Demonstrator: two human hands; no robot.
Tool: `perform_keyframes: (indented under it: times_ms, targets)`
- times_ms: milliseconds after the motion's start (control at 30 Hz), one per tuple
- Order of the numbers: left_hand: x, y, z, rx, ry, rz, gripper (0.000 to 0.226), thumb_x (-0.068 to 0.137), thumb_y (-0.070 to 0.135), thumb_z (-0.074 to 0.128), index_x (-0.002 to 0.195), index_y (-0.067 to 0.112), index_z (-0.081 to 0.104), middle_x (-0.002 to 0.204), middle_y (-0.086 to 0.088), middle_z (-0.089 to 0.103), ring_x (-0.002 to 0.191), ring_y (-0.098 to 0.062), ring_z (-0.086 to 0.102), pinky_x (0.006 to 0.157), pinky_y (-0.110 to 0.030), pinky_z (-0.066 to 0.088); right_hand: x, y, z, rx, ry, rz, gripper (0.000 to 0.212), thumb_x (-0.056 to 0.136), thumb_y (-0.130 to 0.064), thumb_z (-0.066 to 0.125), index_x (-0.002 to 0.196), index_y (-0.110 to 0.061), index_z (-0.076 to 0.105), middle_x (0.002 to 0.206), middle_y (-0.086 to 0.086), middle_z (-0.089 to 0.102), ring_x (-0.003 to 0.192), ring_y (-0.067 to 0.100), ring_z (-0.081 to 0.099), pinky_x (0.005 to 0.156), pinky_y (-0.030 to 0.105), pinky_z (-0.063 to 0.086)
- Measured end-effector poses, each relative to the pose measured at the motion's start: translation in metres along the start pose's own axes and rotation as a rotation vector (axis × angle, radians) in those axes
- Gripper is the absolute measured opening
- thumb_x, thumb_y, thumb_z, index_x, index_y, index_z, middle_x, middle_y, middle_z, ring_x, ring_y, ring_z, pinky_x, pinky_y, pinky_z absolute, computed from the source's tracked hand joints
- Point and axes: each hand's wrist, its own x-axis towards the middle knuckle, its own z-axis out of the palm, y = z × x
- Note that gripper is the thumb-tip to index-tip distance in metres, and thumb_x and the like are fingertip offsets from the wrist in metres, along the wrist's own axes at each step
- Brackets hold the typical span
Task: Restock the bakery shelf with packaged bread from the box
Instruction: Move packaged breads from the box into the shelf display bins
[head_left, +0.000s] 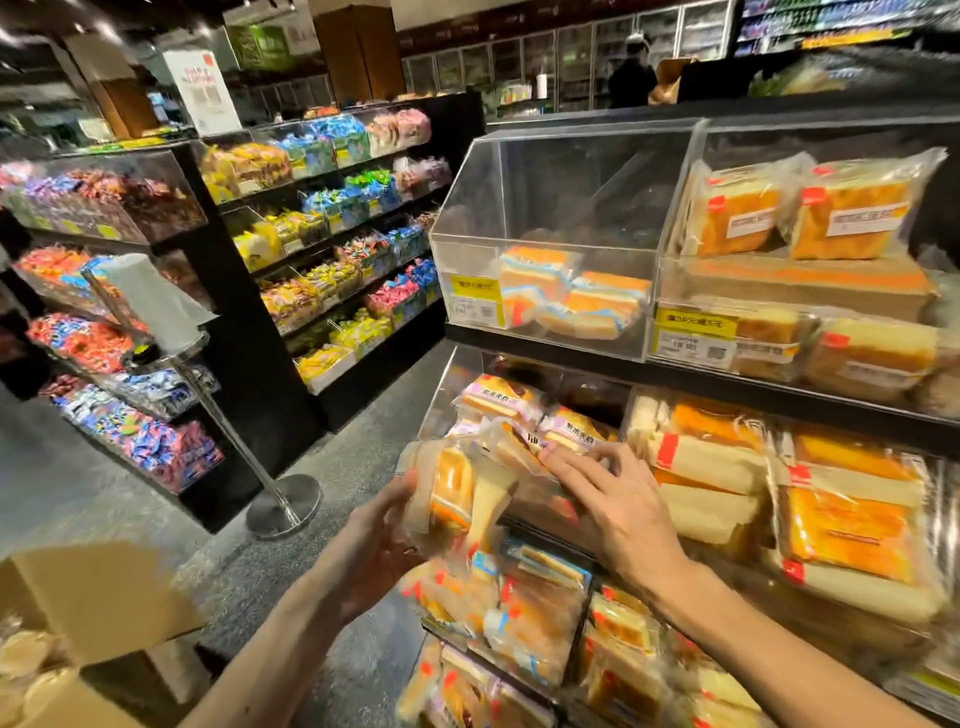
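Box (93, 597) low, left of shelf (727, 387), flaps up. Left hand (384, 525) grips bread pack (452, 493) at shelf's middle tier. Right hand (613, 499) flat, fingers pressing wrapper. Probably light, squashy, slick film: cradle sides, no squeezing.

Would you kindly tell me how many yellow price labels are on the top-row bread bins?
2. One label is on the front of the left bin; the other label is on the front of the right bin. More may lie beyond the frame's right edge.
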Motion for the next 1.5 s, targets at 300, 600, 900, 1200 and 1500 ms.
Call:
perform_keyframes:
  times_ms: [300,600,900,1200,1500]
  targets:
    - [0.065,0.031,-0.026,0.067,-0.002,0.002,0.032,0.086,0.036,0.056,0.093,0.015,0.079,0.100,-0.012,0.075,0.083,-0.022,0.070,0.090,-0.044,0.049,0.031,0.039,0.045,-0.040,-0.110,0.201,0.062,0.052,0.010,0.084,0.109,-0.011,0.072,0.098,0.001,0.073,0.078,0.027,0.066,0.066,0.034,0.058]
    - [0.151,0.053,-0.032,0.179,-0.195,-0.054,0.055,0.079,0.035,0.072,0.118,-0.003,0.066,0.117,-0.027,0.068,0.103,-0.037,0.068,0.082,-0.046,0.059,0.067,0.073,0.113,-0.233,-0.425,0.579,0.051,0.090,-0.002,0.055,0.139,-0.013,0.051,0.133,0.006,0.054,0.122,0.029,0.042,0.102,0.037,0.042]
    - [0.230,0.077,-0.057,0.254,-0.300,-0.216,0.114,0.051,0.047,0.097,0.141,0.003,0.043,0.128,-0.025,0.061,0.114,-0.040,0.063,0.074,-0.044,0.057,0.083,0.103,0.153,-0.340,-0.780,0.808,0.072,0.086,-0.056,0.065,0.139,-0.014,0.042,0.140,0.009,0.041,0.140,0.030,0.029,0.117,0.047,0.025]
    - [0.243,0.093,-0.051,0.284,-0.517,-0.293,0.084,0.054,0.044,0.088,0.123,0.001,0.066,0.121,-0.025,0.066,0.113,-0.041,0.063,0.095,-0.055,0.052,0.095,0.087,0.153,-0.422,-0.960,0.940,0.094,0.078,-0.072,0.061,0.146,-0.012,0.035,0.147,0.009,0.036,0.140,0.030,0.027,0.113,0.048,0.030]
    - [0.217,0.124,-0.047,0.133,-0.546,-0.349,0.046,0.071,0.034,0.064,0.104,0.002,0.067,0.090,-0.017,0.075,0.073,-0.025,0.074,0.057,-0.034,0.061,0.124,0.024,0.086,0.620,-0.620,0.976,0.039,0.086,-0.004,0.071,0.122,-0.013,0.060,0.121,0.001,0.065,0.116,0.017,0.060,0.097,0.024,0.049]
